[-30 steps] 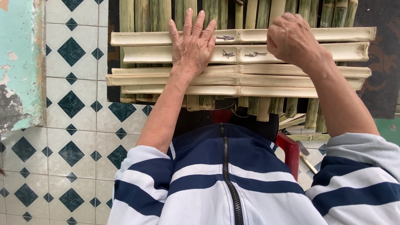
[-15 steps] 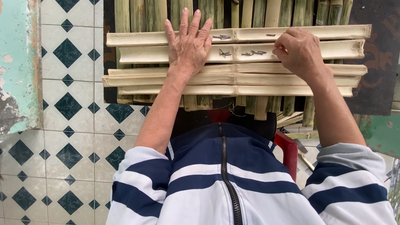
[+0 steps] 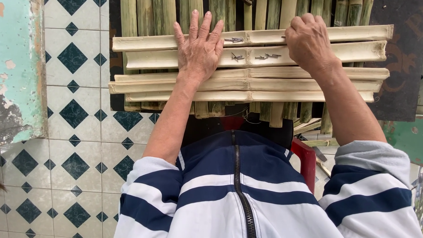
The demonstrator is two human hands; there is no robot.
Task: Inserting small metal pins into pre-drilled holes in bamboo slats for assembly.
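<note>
Since the earlier frame, right hand [image 3: 309, 41] is raised, clenched, contents unseen, just right of nails [image 3: 265, 55] strewn crosswise on split bamboo slats [image 3: 143, 58]; left hand [image 3: 199, 47] is pressed flat.

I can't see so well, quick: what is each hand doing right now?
Left hand: open, flat on the split bamboo slats, holding nothing.
Right hand: curled closed over the top slat near the nails; what it holds cannot be told.

We cannot see what the curled fingers [image 3: 303, 24] of the right hand [image 3: 310, 42] pinch; the green bamboo poles [image 3: 145, 11] are cut off at the top edge.
</note>
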